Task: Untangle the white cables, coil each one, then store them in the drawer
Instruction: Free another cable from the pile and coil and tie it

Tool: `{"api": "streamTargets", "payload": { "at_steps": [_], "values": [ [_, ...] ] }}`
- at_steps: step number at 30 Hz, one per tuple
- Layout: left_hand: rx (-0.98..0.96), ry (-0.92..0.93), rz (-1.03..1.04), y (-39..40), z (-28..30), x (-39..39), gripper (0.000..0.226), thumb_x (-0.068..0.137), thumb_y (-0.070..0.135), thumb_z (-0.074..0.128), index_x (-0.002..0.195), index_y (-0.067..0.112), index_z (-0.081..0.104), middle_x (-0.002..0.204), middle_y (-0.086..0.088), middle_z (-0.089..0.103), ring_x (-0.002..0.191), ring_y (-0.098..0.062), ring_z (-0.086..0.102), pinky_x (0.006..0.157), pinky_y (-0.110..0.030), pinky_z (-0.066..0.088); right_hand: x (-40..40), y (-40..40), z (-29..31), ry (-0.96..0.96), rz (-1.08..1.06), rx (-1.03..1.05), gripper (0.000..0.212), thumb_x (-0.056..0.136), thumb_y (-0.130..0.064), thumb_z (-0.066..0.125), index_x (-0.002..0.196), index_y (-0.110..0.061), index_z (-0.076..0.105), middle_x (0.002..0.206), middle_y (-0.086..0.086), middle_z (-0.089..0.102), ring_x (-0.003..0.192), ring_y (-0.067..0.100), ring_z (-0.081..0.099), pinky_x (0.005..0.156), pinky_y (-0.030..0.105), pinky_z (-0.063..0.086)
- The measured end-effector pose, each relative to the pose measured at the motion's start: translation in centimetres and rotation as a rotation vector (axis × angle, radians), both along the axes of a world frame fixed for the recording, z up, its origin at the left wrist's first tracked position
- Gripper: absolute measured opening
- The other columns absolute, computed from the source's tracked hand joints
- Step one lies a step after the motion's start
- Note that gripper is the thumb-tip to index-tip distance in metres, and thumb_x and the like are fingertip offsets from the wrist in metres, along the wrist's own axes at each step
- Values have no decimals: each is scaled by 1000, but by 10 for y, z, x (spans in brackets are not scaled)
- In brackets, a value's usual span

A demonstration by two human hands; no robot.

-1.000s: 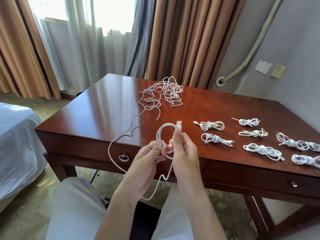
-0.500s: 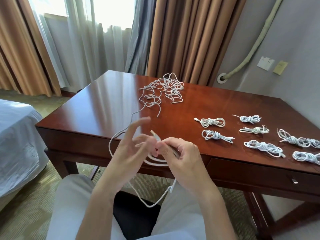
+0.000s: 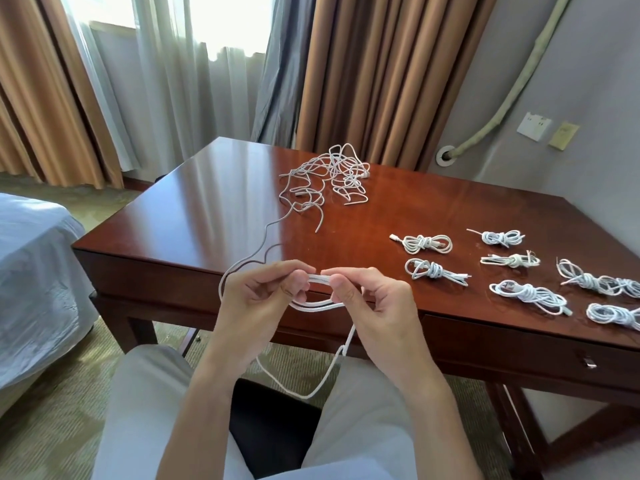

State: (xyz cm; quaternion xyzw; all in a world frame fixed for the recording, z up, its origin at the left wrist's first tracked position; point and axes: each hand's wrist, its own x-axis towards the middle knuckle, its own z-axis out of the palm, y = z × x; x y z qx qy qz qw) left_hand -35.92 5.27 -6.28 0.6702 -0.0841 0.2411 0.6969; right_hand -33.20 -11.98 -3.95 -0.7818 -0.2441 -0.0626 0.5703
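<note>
My left hand [image 3: 263, 296] and my right hand [image 3: 374, 299] both pinch a white cable [image 3: 318, 304], folded into a flat loop between them, in front of the desk's near edge. Its free length hangs down over my lap and climbs back onto the desk toward a tangled pile of white cables [image 3: 329, 174] at the far middle. Several coiled white cables [image 3: 426, 243] lie in rows on the desk's right half. A closed drawer [image 3: 519, 348] sits under the desk top at the right.
The dark wooden desk [image 3: 214, 209] stands against curtains and a grey wall. A bed with a pale sheet [image 3: 31, 271] is at the left. A second drawer front [image 3: 156, 282] is at the left. My knees are below the desk edge.
The upright loop from a second ago was turned flat. My left hand, spread open half a second ago, now pinches the loop again, and both hands hold it stretched sideways.
</note>
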Motion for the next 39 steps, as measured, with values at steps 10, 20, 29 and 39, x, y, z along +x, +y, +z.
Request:
{"api": "streamTargets", "payload": {
  "at_steps": [10, 20, 29, 39],
  "values": [
    [574, 57, -55, 21, -7, -2, 21, 93, 42, 66, 90, 28, 81, 86, 10, 64, 72, -19, 58, 64, -36, 47, 1, 9, -8, -71, 44, -149, 12, 89, -36, 76, 101, -32, 79, 86, -8, 66, 83, 11, 66, 71, 15, 47],
    [55, 79, 2, 9, -9, 4, 17, 92, 7, 65, 81, 5, 77, 67, 5, 61, 54, -14, 51, 58, -21, 43, -1, 13, -11, 77, 91, 58, 45, 104, -36, 40, 93, -8, 72, 70, -15, 62, 64, -1, 54, 68, 12, 40],
    [4, 120, -216, 12, -6, -5, 18, 92, 6, 63, 104, -2, 72, 69, -9, 64, 60, -15, 55, 63, -23, 48, -8, 15, -1, 85, 99, 22, 38, 105, -38, 47, 86, -18, 73, 75, -4, 73, 70, 12, 64, 70, 23, 49],
    [353, 315, -244, 21, -2, -11, 20, 94, 34, 58, 90, 26, 76, 76, -3, 70, 67, -17, 59, 67, -35, 51, -5, 4, -6, 9, 117, -358, 34, 104, -38, 55, 71, -33, 62, 54, -24, 53, 53, 3, 49, 53, 14, 33]
  ]
}}
